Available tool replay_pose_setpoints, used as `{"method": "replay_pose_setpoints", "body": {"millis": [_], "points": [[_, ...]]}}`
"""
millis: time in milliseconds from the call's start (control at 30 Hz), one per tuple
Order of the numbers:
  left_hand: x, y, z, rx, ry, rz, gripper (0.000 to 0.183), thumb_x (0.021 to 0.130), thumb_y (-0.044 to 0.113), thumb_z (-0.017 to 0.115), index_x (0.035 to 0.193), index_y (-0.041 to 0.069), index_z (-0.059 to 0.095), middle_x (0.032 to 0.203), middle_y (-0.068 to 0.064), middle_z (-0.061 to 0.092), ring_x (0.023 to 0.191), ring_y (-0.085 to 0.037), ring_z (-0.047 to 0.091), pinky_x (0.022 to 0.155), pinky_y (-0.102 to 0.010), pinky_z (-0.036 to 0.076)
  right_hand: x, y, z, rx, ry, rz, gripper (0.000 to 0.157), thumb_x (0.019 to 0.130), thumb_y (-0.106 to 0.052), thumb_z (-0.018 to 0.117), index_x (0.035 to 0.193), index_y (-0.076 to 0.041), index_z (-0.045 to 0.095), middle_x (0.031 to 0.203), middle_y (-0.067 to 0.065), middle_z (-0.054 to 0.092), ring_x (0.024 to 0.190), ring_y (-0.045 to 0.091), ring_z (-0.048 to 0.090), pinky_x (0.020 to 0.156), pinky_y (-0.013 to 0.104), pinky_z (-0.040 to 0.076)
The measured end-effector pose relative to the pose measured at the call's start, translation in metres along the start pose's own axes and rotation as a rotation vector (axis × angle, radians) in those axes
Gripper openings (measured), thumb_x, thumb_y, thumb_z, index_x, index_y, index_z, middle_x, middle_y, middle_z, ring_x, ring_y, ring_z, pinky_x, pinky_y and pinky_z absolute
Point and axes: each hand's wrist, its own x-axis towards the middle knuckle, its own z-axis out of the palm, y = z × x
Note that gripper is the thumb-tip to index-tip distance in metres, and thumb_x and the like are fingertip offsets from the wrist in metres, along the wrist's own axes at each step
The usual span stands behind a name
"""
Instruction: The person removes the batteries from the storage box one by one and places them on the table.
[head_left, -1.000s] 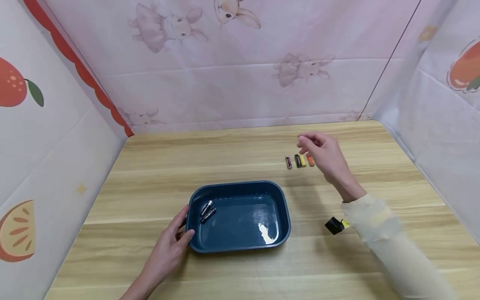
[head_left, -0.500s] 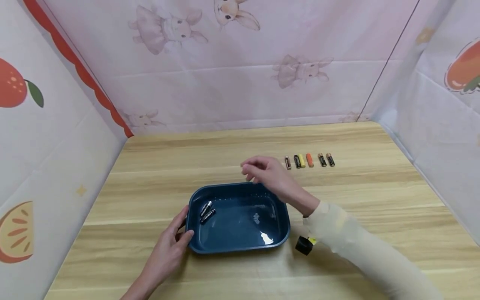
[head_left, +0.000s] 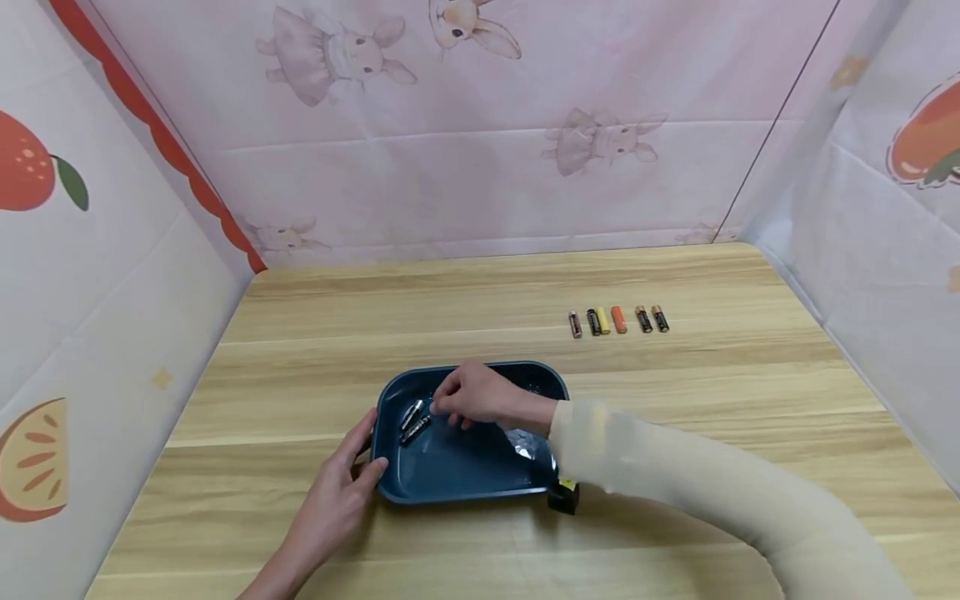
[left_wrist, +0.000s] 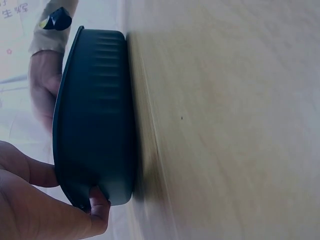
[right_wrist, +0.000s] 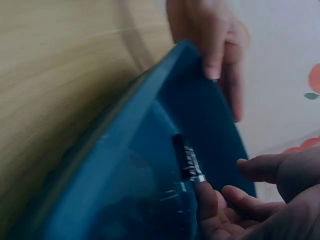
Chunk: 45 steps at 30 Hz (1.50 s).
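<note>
A dark blue rectangular tray (head_left: pixel 472 498) stands on the table, and my left hand (head_left: pixel 341 487) grips its left end. In the left wrist view a fingertip (left_wrist: pixel 98 197) presses the tray's outer wall. Two dark batteries lie inside near that end, one silvery battery (head_left: pixel 411 414) and one black battery (head_left: pixel 415 430) side by side. My right hand (head_left: pixel 480 396) is lowered into the tray just right of them. In the right wrist view its thumb stands apart from the bent fingers, and a fingertip lies right at the end of a black battery (right_wrist: pixel 186 157).
At the back right of the table (head_left: pixel 360 325) several batteries lie in a loose row, among them a yellow battery (head_left: pixel 603 321) and an orange battery (head_left: pixel 618 320). A small black block (head_left: pixel 563 498) hangs at the right sleeve, by the tray's front right corner. Printed cloth walls surround the table.
My right hand has moved left and down, from above the battery row, over the tray's back rim, to inside the tray beside the two batteries. The left hand and tray have stayed put.
</note>
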Motion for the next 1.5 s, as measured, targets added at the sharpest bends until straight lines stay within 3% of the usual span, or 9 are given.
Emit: {"method": "replay_pose_setpoints", "body": {"millis": [167, 433, 733, 867, 1133, 1300, 1500], "points": [[0.001, 0.001, 0.0, -0.012, -0.003, 0.006, 0.067, 0.107, 0.002, 0.05, 0.166, 0.011, 0.018, 0.17, -0.015, 0.02, 0.151, -0.037, 0.031, 0.115, -0.047, 0.04, 0.009, 0.005, 0.01, 0.034, -0.012, 0.003, 0.019, 0.099, -0.005, 0.068, 0.113, 0.005, 0.074, 0.094, 0.02, 0.073, 0.078, 0.024, 0.068, 0.068, 0.031, 0.061], [0.0, -0.002, 0.001, -0.008, -0.002, 0.033, 0.068, 0.106, 0.001, 0.052, 0.165, 0.007, 0.019, 0.169, -0.019, 0.022, 0.149, -0.04, 0.033, 0.112, -0.046, 0.044, 0.015, 0.012, 0.023, 0.009, 0.015, 0.018, 0.022, 0.097, -0.001, 0.07, 0.118, 0.005, 0.073, 0.088, 0.008, 0.072, 0.077, 0.019, 0.067, 0.067, 0.029, 0.061], [-0.001, -0.002, 0.002, 0.006, 0.005, 0.026, 0.068, 0.106, 0.002, 0.053, 0.165, 0.008, 0.02, 0.168, -0.019, 0.023, 0.149, -0.04, 0.033, 0.112, -0.047, 0.044, 0.02, 0.013, 0.03, -0.24, 0.026, -0.084, 0.013, 0.094, -0.001, 0.072, 0.105, -0.001, 0.078, 0.072, -0.003, 0.066, 0.058, 0.007, 0.058, 0.054, 0.018, 0.048], [-0.001, 0.0, 0.002, 0.004, 0.006, 0.008, 0.068, 0.107, 0.003, 0.053, 0.166, 0.009, 0.02, 0.169, -0.017, 0.023, 0.15, -0.038, 0.033, 0.113, -0.047, 0.043, 0.023, 0.012, 0.032, -0.339, 0.027, -0.09, 0.012, 0.094, -0.003, 0.073, 0.105, -0.002, 0.079, 0.074, -0.004, 0.064, 0.058, 0.006, 0.057, 0.054, 0.017, 0.047], [0.001, 0.001, 0.002, -0.011, -0.002, -0.005, 0.068, 0.107, 0.003, 0.051, 0.166, 0.011, 0.019, 0.17, -0.014, 0.021, 0.151, -0.037, 0.031, 0.114, -0.046, 0.042, 0.023, 0.011, 0.036, -0.447, -0.006, -0.127, 0.009, 0.095, -0.002, 0.072, 0.089, -0.007, 0.077, 0.072, -0.004, 0.061, 0.057, 0.007, 0.055, 0.051, 0.017, 0.046], [0.0, 0.001, 0.002, -0.015, -0.002, 0.013, 0.068, 0.107, 0.002, 0.052, 0.166, 0.01, 0.019, 0.17, -0.015, 0.021, 0.151, -0.037, 0.032, 0.113, -0.045, 0.043, 0.022, 0.009, 0.033, -0.447, -0.042, -0.117, 0.011, 0.097, -0.007, 0.071, 0.087, -0.01, 0.073, 0.073, -0.004, 0.061, 0.057, 0.007, 0.057, 0.051, 0.018, 0.047], [0.001, 0.002, 0.002, -0.023, -0.007, -0.008, 0.068, 0.107, 0.003, 0.051, 0.166, 0.011, 0.018, 0.17, -0.016, 0.021, 0.15, -0.037, 0.033, 0.112, -0.043, 0.044, 0.015, 0.003, 0.026, -0.36, -0.048, -0.085, 0.001, 0.096, -0.011, 0.073, 0.096, -0.011, 0.072, 0.077, -0.004, 0.065, 0.061, 0.009, 0.06, 0.055, 0.02, 0.05]]}}
